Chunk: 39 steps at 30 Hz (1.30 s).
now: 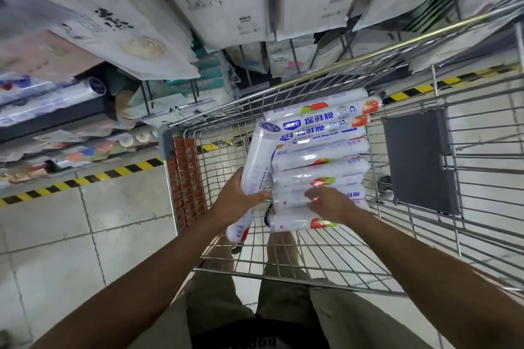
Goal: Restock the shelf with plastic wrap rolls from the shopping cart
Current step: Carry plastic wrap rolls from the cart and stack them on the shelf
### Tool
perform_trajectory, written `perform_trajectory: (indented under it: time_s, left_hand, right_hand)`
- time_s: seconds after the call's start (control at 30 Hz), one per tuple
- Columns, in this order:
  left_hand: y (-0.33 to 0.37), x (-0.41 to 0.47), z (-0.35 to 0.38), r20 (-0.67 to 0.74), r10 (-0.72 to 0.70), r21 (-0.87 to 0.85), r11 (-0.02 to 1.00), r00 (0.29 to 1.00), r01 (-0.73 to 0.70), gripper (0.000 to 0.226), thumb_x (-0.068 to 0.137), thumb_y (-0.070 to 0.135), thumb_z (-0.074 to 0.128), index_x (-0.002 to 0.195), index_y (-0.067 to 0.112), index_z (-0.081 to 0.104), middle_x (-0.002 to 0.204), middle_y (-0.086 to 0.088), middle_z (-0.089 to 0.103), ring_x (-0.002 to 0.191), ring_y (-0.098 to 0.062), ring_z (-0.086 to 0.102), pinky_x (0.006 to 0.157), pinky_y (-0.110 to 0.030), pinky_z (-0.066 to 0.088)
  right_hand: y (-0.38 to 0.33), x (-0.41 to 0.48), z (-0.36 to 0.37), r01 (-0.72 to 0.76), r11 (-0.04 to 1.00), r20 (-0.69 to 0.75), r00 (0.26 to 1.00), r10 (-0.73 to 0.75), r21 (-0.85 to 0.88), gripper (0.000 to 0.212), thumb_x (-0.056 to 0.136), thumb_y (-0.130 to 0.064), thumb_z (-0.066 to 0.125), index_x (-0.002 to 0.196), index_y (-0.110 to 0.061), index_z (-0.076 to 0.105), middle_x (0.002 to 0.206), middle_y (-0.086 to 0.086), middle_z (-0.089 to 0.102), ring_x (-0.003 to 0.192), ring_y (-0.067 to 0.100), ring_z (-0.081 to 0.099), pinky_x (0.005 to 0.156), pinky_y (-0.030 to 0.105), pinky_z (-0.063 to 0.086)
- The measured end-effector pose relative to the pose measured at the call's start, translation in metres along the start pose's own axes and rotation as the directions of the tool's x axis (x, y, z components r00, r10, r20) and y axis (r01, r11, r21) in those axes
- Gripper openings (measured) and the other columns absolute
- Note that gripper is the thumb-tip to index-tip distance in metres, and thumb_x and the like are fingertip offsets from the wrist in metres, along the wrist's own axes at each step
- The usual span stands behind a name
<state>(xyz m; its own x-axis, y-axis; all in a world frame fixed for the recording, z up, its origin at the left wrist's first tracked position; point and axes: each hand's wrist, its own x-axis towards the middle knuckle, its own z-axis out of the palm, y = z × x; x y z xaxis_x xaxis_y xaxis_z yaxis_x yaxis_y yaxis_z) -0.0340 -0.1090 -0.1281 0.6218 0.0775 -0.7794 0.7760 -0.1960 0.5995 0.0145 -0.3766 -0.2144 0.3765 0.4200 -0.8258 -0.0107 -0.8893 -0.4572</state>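
Over a wire shopping cart (pixel 215 156), the left hand (pixel 238 201) is gripping one plastic wrap roll (pixel 259 161), tilted upright — the right hand (pixel 331 202) is resting on the stacked rolls (pixel 320 150) inside the cart; its grip cannot be told.

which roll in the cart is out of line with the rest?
The roll that the left hand grips: it runs away from the person, across the row's left ends, while the other rolls lie crosswise, side by side in the cart.
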Motion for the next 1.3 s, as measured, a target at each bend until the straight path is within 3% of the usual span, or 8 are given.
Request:
perform_trajectory:
  time_s: [0.07,0.17,0.5,0.67,0.77,0.93,1.13,1.3]
  left_hand:
    - [-0.005,-0.002,-0.004,-0.018,-0.015,0.009,1.0,1.0,0.016,0.062,0.083,0.025,0.085,0.131,0.03,0.048,0.109,0.015,0.066,0.089,0.006,0.067,0.062,-0.012,0.054]
    - [-0.015,-0.006,-0.011,-0.057,-0.027,0.006,1.0,0.998,0.028,0.06,0.084,0.026,0.084,0.132,0.029,0.047,0.115,0.006,0.066,0.096,-0.003,0.067,0.064,-0.014,0.055]
    - [-0.041,-0.036,-0.042,-0.199,-0.047,-0.114,0.993,0.979,0.025,0.064,0.084,0.029,0.084,0.138,0.023,0.05,0.12,0.003,0.067,0.108,-0.012,0.067,0.077,-0.022,0.056]
    - [-0.057,-0.061,-0.064,-0.237,0.009,-0.221,0.973,0.972,-0.063,0.071,0.085,0.03,0.083,0.145,0.026,0.046,0.126,0.011,0.065,0.112,-0.004,0.063,0.08,-0.019,0.056]
    - [-0.066,-0.081,-0.082,-0.287,0.047,-0.264,0.956,0.957,-0.126,0.068,0.084,0.03,0.084,0.143,0.023,0.051,0.126,0.004,0.068,0.113,-0.013,0.067,0.088,-0.026,0.058]
    - [-0.082,-0.131,-0.126,-0.328,0.13,-0.353,0.902,0.936,-0.249,0.057,0.085,0.025,0.084,0.136,0.023,0.057,0.123,0.003,0.072,0.112,-0.014,0.07,0.097,-0.033,0.057]
    - [-0.123,-0.221,-0.203,-0.426,0.155,-0.435,0.829,0.891,-0.352,0.037,0.089,0.017,0.08,0.122,0.005,0.066,0.103,-0.006,0.077,0.087,-0.014,0.073,0.075,-0.025,0.056]
    - [-0.168,-0.306,-0.28,-0.52,0.201,-0.491,0.725,0.83,-0.484,0.038,0.091,0.016,0.077,0.127,0.019,0.064,0.111,0.001,0.078,0.1,-0.016,0.075,0.083,-0.027,0.06]
  right_hand:
    - [0.028,0.009,0.026,-0.026,0.961,0.059,0.997,0.044,-0.276,0.052,0.091,-0.046,0.064,0.138,-0.025,0.053,0.136,-0.001,0.057,0.124,0.024,0.055,0.1,0.039,0.048]
    - [0.045,0.014,0.054,0.008,0.887,0.041,0.999,0.012,-0.461,0.05,0.089,-0.051,0.061,0.131,-0.024,0.054,0.13,0.004,0.057,0.119,0.025,0.056,0.093,0.043,0.052]
    - [0.05,0.018,0.072,0.034,0.779,-0.011,0.999,-0.053,-0.626,0.062,0.09,-0.054,0.063,0.139,-0.019,0.048,0.137,0.007,0.053,0.122,0.026,0.053,0.093,0.041,0.053]
    - [0.019,0.01,0.07,0.077,0.851,0.004,0.996,-0.088,-0.52,0.058,0.093,-0.057,0.061,0.137,-0.02,0.05,0.13,0.003,0.057,0.117,0.022,0.056,0.093,0.038,0.05]
    - [-0.016,-0.005,0.057,0.094,0.921,-0.038,0.992,-0.117,-0.378,0.063,0.093,-0.061,0.056,0.139,-0.017,0.05,0.132,0.005,0.059,0.117,0.024,0.057,0.095,0.038,0.048]
    - [-0.116,-0.047,0.03,0.155,0.982,-0.189,0.966,-0.174,-0.107,0.054,0.093,-0.054,0.062,0.132,-0.018,0.051,0.12,0.0,0.06,0.103,0.017,0.058,0.08,0.03,0.041]
    - [-0.28,-0.106,0.041,0.388,0.919,-0.301,0.886,-0.352,0.067,0.032,0.097,-0.028,0.064,0.126,-0.021,0.051,0.112,-0.007,0.064,0.097,0.0,0.06,0.074,0.005,0.042]
    - [-0.417,-0.145,0.09,0.548,0.802,-0.317,0.824,-0.47,0.236,0.027,0.096,-0.032,0.06,0.123,-0.028,0.058,0.117,-0.004,0.068,0.105,0.013,0.068,0.083,0.019,0.054]
